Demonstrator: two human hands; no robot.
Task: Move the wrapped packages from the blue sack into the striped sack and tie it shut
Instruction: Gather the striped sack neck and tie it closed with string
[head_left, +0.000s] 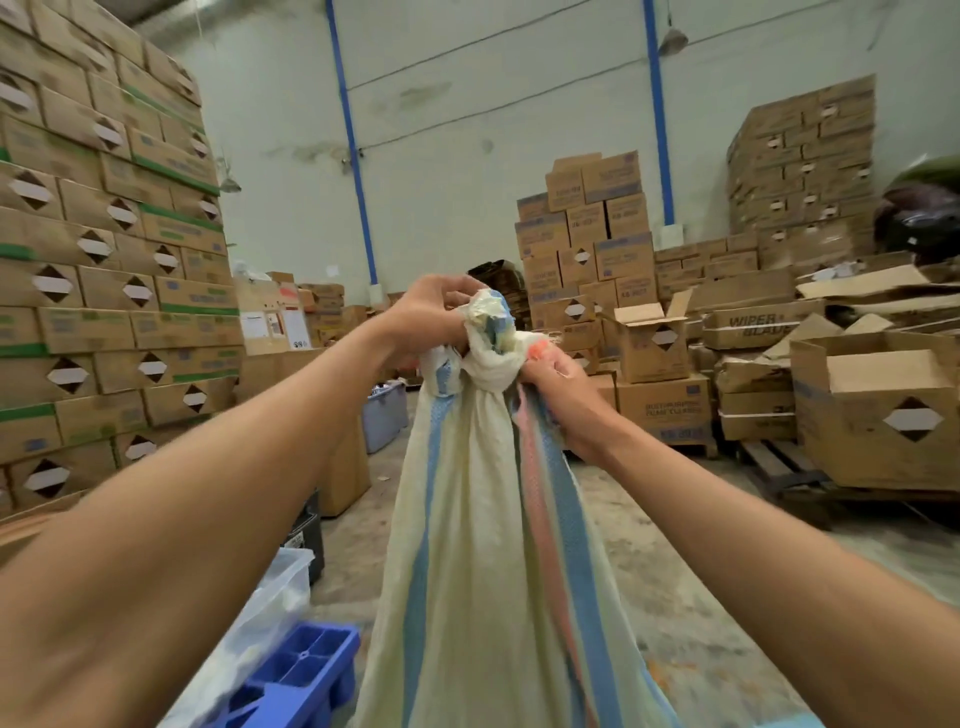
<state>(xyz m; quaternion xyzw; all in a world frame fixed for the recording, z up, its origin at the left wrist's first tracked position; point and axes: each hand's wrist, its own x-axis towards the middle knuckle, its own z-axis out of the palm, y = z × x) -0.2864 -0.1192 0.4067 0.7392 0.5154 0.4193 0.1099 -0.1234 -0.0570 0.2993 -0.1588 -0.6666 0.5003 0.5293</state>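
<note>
Striped sack (483, 519) held upright, neck knotted; left hand (431, 312) pinching the loose end, right hand (558, 384) clenching the gathered neck, to draw the knot tight.

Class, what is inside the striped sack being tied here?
Nothing inside shows: the striped sack is opaque and knotted at its neck, gripped by the left hand and right hand. Its contents are covered.

Cream striped sack (467, 545) — blue and pink bands — upright, neck knotted.
</note>
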